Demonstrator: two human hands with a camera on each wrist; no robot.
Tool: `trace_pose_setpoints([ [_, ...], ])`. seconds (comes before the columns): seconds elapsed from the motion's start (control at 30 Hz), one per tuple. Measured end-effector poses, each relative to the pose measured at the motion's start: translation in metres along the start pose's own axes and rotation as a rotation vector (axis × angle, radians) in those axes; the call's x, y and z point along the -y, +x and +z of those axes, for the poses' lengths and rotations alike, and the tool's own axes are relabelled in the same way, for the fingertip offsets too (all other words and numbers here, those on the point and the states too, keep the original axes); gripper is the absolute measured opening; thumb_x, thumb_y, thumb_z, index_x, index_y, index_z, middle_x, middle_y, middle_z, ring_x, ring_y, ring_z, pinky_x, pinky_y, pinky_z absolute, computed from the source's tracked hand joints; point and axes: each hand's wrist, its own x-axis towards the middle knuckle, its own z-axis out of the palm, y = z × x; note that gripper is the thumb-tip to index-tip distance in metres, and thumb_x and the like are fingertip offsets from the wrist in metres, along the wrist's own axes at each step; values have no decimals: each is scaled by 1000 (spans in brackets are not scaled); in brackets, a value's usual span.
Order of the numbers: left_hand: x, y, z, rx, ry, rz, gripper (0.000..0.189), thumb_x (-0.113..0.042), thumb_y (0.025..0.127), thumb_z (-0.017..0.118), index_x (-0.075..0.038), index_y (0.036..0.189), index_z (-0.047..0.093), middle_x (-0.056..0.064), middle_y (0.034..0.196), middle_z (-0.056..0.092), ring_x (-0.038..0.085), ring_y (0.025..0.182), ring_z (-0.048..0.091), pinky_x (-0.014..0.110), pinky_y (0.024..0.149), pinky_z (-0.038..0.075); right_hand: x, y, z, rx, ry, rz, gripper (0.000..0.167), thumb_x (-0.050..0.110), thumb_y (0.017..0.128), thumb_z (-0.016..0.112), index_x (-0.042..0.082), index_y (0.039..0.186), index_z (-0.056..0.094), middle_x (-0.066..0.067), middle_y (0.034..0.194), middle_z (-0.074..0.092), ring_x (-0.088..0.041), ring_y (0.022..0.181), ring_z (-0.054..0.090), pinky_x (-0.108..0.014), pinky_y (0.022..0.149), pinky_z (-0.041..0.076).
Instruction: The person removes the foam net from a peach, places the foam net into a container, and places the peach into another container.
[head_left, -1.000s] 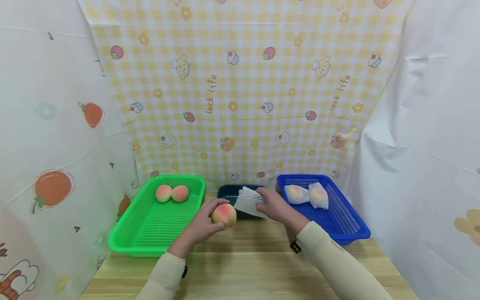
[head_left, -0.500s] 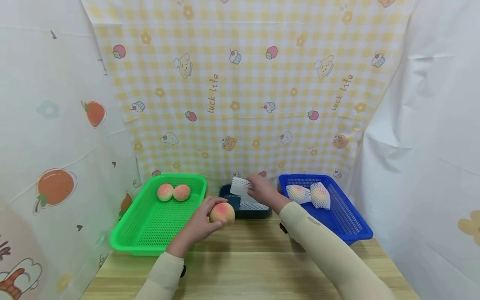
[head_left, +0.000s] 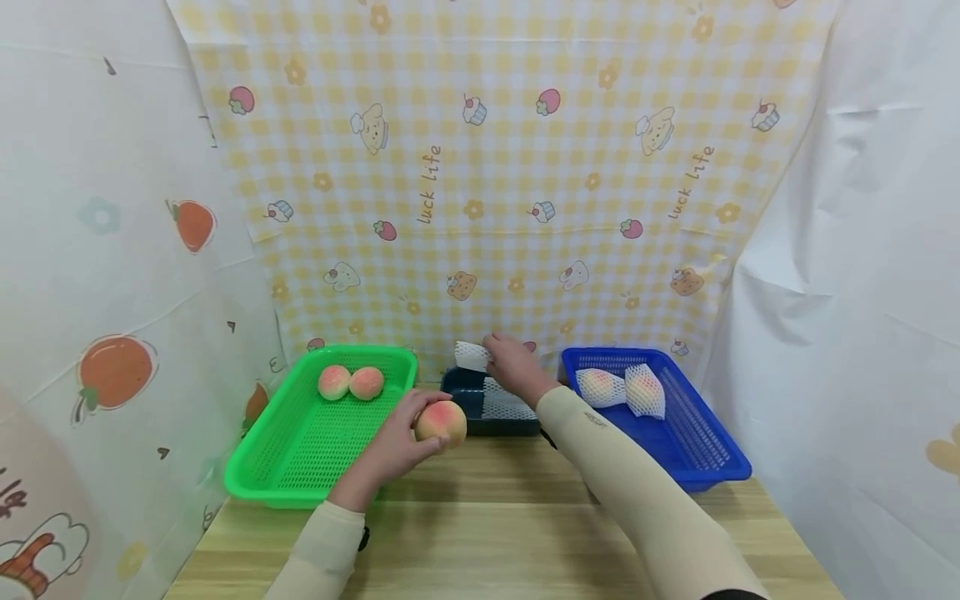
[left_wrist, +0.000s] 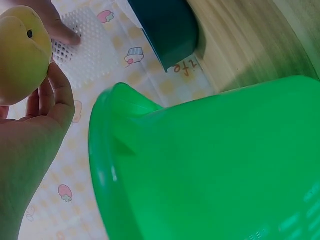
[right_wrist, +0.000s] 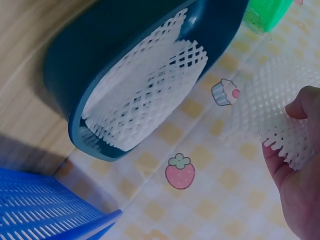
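Observation:
My left hand (head_left: 397, 444) grips a peach (head_left: 441, 424) with thumb and fingers, above the table left of centre. The left wrist view shows the peach's yellow side with a dark stem pit. My right hand (head_left: 517, 367) pinches a white foam fruit net (head_left: 470, 357) by its right edge, above the back of a dark teal tray (head_left: 498, 427). In the right wrist view the thumb lies on the flattened net (right_wrist: 260, 100), apart from the tray. More white foam nets (right_wrist: 150, 90) lie inside that tray.
At left stands a green basket (head_left: 243, 475) with two peaches (head_left: 350, 383). At right, a blue basket (head_left: 716, 477) holds two peaches in foam nets (head_left: 622, 389). A checked cloth (head_left: 480, 167) hangs behind the wooden table (head_left: 487, 533).
My right hand has moved left and back with the foam net, raising it off the front of the tray and uncovering the nets inside. The left hand and peach have hardly moved.

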Motion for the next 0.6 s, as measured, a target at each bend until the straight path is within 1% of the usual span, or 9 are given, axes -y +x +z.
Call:
trace_pose_setpoints([
  [0.13,-1,0,-1,-2,4,2,58,-25,96,83,-27,150,62,2,149,55,21,118,63,42,100,58,0,5,2,2,5,23,23,7,104,76,9,124,67,-7,117,68,-25,104,69,-43,96,61],
  [0.3,-1,0,-2,2,-2,-8,59,-26,96,83,-28,151,62,2,149,55,21,119,63,43,101,58,-4,10,10,-24,3,-8,20,6,103,77,8,120,67,-8,114,67,-26,102,69,-43,94,61],
  [0.43,-2,0,-2,5,0,-15,59,-26,97,83,-28,151,61,1,149,55,20,119,63,43,100,58,-8,15,27,-47,-62,-38,23,4,103,77,8,123,69,-8,111,66,-26,99,69,-41,88,62],
  [0.53,-2,0,-2,7,9,-11,59,-27,97,83,-28,152,61,1,148,55,20,118,63,43,100,58,-10,17,43,-39,-139,-58,25,5,105,74,10,129,69,-8,112,65,-25,98,68,-39,84,61],
  [0.6,-3,0,-3,8,12,-10,59,-27,97,84,-27,152,62,1,148,55,20,119,63,43,100,58,-9,18,51,-38,-180,-74,24,4,106,73,10,129,70,-8,112,65,-25,97,67,-39,82,61],
])
